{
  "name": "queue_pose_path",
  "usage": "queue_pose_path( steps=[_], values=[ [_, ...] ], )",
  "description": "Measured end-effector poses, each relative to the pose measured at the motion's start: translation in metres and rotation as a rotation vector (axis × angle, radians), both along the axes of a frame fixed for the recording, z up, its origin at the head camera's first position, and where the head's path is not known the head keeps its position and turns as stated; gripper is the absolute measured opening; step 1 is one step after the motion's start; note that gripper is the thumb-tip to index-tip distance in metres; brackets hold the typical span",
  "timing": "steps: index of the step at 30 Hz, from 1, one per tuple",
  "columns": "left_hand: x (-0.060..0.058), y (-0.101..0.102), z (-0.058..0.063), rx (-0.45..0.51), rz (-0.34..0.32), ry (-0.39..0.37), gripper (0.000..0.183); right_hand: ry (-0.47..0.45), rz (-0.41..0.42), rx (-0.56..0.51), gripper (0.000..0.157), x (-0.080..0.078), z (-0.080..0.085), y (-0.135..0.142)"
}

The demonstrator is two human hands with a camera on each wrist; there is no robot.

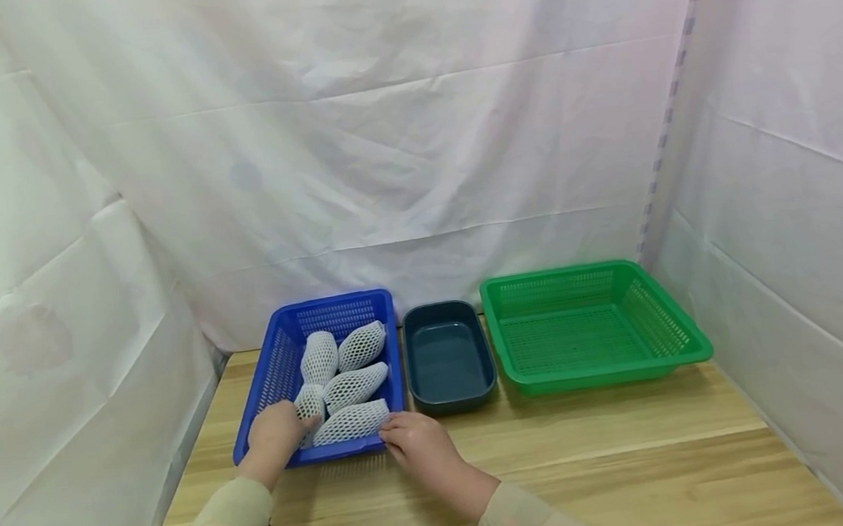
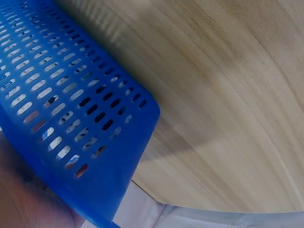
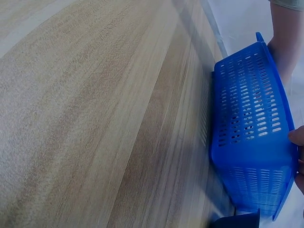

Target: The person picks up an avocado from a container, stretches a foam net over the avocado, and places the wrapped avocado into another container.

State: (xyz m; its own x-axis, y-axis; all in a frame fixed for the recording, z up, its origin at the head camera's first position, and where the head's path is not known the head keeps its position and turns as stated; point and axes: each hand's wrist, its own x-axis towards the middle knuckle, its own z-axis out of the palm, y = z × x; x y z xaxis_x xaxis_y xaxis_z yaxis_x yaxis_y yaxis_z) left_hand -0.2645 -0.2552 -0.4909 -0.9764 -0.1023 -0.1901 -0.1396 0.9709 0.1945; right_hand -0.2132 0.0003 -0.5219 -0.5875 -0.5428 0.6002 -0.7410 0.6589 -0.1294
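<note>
Several oblong pieces in white foam fruit nets lie in a blue slotted plastic basket; the nets mostly hide what is inside. My left hand reaches over the basket's left front part, its thumb and fingers around the front-left netted piece. In the left wrist view, part of that hand shows behind the blue rim. At the front right corner, my right hand pinches the basket's rim between thumb and fingers. The right wrist view shows those fingertips on the rim.
A dark teal rectangular dish stands just right of the blue basket. Farther right is a larger green slotted basket with nothing in it. All stand on a wood-grain table, with white cloth hanging behind and at both sides.
</note>
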Motion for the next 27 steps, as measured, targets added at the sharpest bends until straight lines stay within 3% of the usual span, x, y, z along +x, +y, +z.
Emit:
queue_pose_path(
  steps=[8, 14, 22, 27],
  values=[
    [0.003, 0.002, 0.011, 0.006, -0.002, 0.005, 0.034, 0.002, 0.016, -0.029, 0.01, -0.002, -0.002, 0.001],
    [0.006, 0.019, 0.019, -0.067, -0.046, 0.05, 0.038, -0.044, 0.039, 0.028, 0.013, -0.006, 0.001, 0.006],
    [0.021, 0.05, 0.028, -0.097, -0.23, 0.163, 0.033, -0.295, 0.156, 0.319, 0.029, -0.014, 0.029, 0.021],
    [0.032, 0.066, 0.033, -0.064, -0.35, 0.163, 0.029, -0.491, 0.22, 0.437, 0.042, -0.012, 0.047, 0.036]
  ],
)
